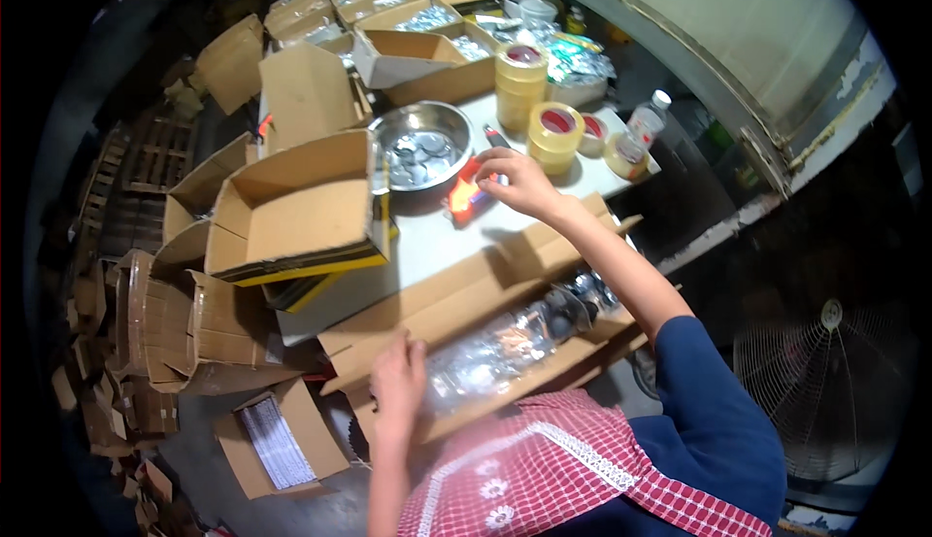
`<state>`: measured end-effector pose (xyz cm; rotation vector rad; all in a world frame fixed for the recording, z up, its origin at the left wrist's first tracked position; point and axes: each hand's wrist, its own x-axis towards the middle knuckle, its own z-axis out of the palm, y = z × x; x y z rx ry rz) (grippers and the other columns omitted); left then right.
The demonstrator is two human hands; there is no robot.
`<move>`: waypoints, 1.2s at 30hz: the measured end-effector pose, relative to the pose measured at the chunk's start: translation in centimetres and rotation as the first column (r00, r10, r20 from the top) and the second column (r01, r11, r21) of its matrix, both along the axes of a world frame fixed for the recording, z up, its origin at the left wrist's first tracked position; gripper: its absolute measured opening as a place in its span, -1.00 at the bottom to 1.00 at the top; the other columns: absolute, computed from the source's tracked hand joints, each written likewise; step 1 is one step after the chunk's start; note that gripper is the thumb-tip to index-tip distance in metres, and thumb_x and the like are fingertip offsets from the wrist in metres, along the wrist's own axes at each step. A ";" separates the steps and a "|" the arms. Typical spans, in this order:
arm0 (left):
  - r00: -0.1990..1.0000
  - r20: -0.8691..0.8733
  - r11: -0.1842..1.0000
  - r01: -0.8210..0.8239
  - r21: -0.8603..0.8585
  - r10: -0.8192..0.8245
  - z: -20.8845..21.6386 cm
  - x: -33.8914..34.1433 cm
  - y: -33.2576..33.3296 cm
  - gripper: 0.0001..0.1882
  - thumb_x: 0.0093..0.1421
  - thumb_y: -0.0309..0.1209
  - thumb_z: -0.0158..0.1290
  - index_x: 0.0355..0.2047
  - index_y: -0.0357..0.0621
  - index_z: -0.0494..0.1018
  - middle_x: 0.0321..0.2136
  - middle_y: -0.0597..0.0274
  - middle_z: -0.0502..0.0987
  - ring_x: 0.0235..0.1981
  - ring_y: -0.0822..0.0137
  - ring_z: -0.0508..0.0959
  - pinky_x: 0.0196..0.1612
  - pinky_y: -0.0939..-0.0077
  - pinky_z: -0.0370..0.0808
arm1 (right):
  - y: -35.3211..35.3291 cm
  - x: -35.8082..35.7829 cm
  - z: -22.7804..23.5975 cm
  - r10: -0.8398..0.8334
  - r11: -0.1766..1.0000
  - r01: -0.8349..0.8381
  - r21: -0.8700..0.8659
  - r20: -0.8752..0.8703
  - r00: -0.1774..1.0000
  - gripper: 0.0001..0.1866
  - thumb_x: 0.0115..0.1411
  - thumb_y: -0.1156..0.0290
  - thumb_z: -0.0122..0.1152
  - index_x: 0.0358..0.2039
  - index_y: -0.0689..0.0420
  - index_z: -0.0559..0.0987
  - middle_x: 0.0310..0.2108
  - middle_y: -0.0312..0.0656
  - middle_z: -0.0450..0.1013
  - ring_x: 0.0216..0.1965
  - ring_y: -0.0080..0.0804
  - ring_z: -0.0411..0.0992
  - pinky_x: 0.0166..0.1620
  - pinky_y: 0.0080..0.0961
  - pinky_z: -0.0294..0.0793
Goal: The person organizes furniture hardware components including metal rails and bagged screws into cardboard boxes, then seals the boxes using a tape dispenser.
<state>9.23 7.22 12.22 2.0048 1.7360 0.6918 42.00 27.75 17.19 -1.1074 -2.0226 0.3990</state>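
Observation:
A long open cardboard box [442,294] lies across the table's near edge, with clear plastic bags [485,362] and dark round parts [560,314] inside. At its left end, my left hand [400,382] is closed on the cardboard, slightly blurred. My right hand [524,185] reaches past the box with its fingers curled at an orange tape dispenser [468,203], whose grip is partly hidden by them. A steel bowl [386,121] of round metal discs stands just left of the dispenser. Yellowish tape rolls [555,139] are stacked just right of my right hand.
Empty stacked cardboard trays [301,217] stand on the table's left. A plastic bottle [649,117] is at its right edge, and boxes of parts [427,17] line the back. An open carton [282,440] sits on the floor; a wire-guarded fan [825,391] is at right.

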 end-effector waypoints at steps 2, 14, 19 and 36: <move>0.999 -0.002 0.998 -0.051 -0.035 0.051 -0.4 0.4 -1.1 -0.61 0.36 -0.26 0.07 0.03 -0.31 0.52 -0.16 -0.23 0.61 -0.09 -0.18 0.57 0.06 -0.02 0.46 | 6.0 -2.1 -2.2 -0.031 1.000 0.030 0.003 0.050 0.998 -0.81 0.06 0.38 0.29 -0.36 0.21 0.70 -0.06 0.06 0.56 0.04 0.05 0.49 0.15 -0.15 0.46; 0.998 0.053 0.982 -0.038 0.186 0.029 -1.2 1.4 -1.9 -0.74 0.26 -0.35 0.14 -0.12 -0.27 0.54 -0.27 -0.11 0.57 -0.24 -0.16 0.55 -0.12 -0.06 0.46 | 23.4 -9.8 -11.4 -0.107 0.931 0.316 -0.185 0.688 0.718 -0.51 -0.13 0.02 0.50 -0.34 0.19 0.74 -0.15 0.03 0.62 0.00 -0.02 0.55 0.10 -0.20 0.49; 0.992 0.072 0.986 -0.110 0.123 0.101 -0.5 1.4 -1.8 -0.73 0.24 -0.38 0.15 -0.08 -0.24 0.56 -0.28 -0.07 0.60 -0.23 -0.12 0.58 -0.11 -0.02 0.48 | 21.9 -12.7 -10.7 0.001 0.956 0.245 -0.162 0.835 0.550 -0.62 -0.28 0.24 0.56 -0.37 0.06 0.75 -0.25 -0.14 0.67 -0.18 -0.22 0.66 -0.13 -0.33 0.66; 0.997 -0.065 0.999 -0.043 0.018 0.044 -1.9 0.4 -1.3 -0.64 0.29 -0.27 0.13 0.02 -0.18 0.50 -0.14 -0.05 0.59 -0.11 -0.09 0.54 0.08 -0.01 0.39 | 4.2 -0.8 5.9 0.416 0.656 -0.318 -0.685 -0.024 0.909 -0.76 0.19 0.48 0.31 -0.13 0.28 0.64 -0.38 -0.19 0.59 -0.33 -0.51 0.53 -0.22 -0.47 0.52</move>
